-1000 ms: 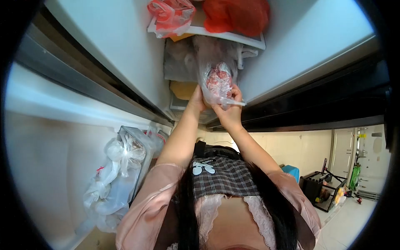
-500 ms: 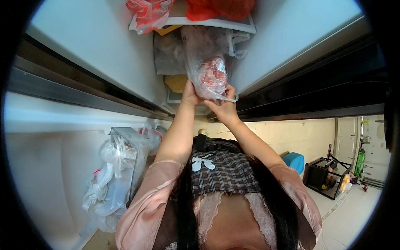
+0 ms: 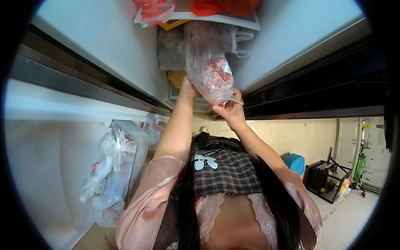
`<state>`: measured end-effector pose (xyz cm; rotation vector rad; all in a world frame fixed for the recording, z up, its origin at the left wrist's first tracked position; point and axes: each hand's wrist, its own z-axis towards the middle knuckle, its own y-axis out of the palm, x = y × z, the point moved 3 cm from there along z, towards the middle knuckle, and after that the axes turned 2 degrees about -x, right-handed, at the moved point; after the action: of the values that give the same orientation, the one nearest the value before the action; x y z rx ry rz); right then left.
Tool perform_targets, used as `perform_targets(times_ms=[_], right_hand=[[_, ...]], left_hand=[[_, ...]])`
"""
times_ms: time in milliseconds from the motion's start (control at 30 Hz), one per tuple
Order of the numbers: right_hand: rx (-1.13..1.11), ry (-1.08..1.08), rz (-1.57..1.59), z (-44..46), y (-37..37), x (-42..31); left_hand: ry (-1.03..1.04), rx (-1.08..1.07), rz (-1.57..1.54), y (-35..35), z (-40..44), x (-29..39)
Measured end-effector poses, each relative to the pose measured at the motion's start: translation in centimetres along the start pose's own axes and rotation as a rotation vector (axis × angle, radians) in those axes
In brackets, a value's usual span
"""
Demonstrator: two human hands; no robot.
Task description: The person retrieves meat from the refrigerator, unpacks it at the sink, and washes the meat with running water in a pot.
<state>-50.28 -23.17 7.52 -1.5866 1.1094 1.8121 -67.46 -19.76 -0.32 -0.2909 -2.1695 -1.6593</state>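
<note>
A clear plastic bag of red and white meat [image 3: 219, 77] is between my hands at the front of an open fridge or freezer compartment. My left hand [image 3: 189, 88] supports the bag from its left side, with the fingers mostly hidden behind it. At the lower right end, my right hand [image 3: 233, 111] grips the plastic, thumb in front and fingers curled round behind. Behind the meat, more clear bag [image 3: 199, 41] stretches back under the shelf. A grey-looking bag [image 3: 170, 52] and something yellow [image 3: 176, 78] lie to its left.
Above is a white-edged shelf [image 3: 216, 17] bearing red bags [image 3: 153, 11]. Compartment walls flank both hands closely. The open door at left carries a bin [image 3: 135, 127] with several plastic bags [image 3: 110, 175]. On the right floor stand a blue object [image 3: 294, 163] and a black rack [image 3: 327, 179].
The bag of meat has come a little toward me and to the right. My right hand has moved down and right with the bag's end. The whole view has shifted slightly.
</note>
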Motion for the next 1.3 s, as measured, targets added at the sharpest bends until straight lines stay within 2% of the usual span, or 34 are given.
perform_targets(times_ms=[33,100,200,333,400,467,567,633,700,733,767,800,867,900,933,1000,1067,1300], right_hand=[[-0.003,0.001,0.0,-0.3,0.2,-1.0],[-0.018,0.13,0.205,-0.9,0.7,-2.9],[-0.037,0.143,0.236,-1.3,0.3,-4.7],[-0.004,0.138,0.096,-1.0,-0.2,-7.1],[-0.027,0.154,0.146,-0.8,-0.6,-7.1],[-0.005,0.059,-0.025,-0.7,-0.7,-6.0],[0.017,-0.041,-0.204,-0.9,0.1,-5.3],[0.016,-0.104,-0.272,-0.6,0.4,-5.2],[0.001,-0.137,-0.482,-0.5,0.9,-5.8],[0.002,-0.137,-0.477,-0.3,1.0,-6.0],[-0.029,-0.258,-0.624,-0.2,1.3,-6.4],[-0.06,-0.379,-0.769,-0.3,1.7,-6.7],[-0.091,-0.404,-0.86,-0.3,2.0,-6.4],[-0.121,-0.426,-0.955,-0.4,2.2,-6.2],[-0.124,-0.43,-0.95,-0.4,2.2,-6.2],[-0.16,-0.417,-1.032,-0.6,2.5,-5.8],[-0.189,-0.443,-1.024,-0.7,2.2,-5.3],[-0.254,-0.482,-0.989,-2.0,2.3,-5.5]], left_hand=[[-0.011,0.05,0.039,-0.1,0.0,0.2],[-0.024,0.101,0.077,-0.4,0.0,0.7],[-0.052,0.093,-0.032,-1.3,0.5,1.0],[-0.078,0.264,0.065,-4.0,1.8,0.3],[-0.072,0.316,0.091,-4.2,1.8,0.1],[0.006,0.364,0.594,-4.2,1.5,0.2],[-0.049,0.413,0.56,0.8,-3.3,0.8],[-0.09,0.422,0.539,0.7,-4.2,0.6],[-0.13,0.432,0.519,1.4,-5.6,1.0],[-0.129,0.308,0.556,3.1,-6.7,1.8],[-0.127,0.185,0.591,4.7,-7.6,2.5],[-0.126,0.188,0.594,5.9,-8.6,3.0],[-0.188,-0.005,0.668,7.9,-9.7,3.5],[-0.259,-0.115,0.591,7.4,-9.3,3.5],[-0.254,-0.111,0.594,7.1,-9.2,3.1],[-0.103,-0.015,0.707,6.6,-8.9,2.6],[-0.159,-0.041,0.596,6.2,-9.0,2.5],[-0.065,-0.135,0.53,4.9,-8.4,2.0]])
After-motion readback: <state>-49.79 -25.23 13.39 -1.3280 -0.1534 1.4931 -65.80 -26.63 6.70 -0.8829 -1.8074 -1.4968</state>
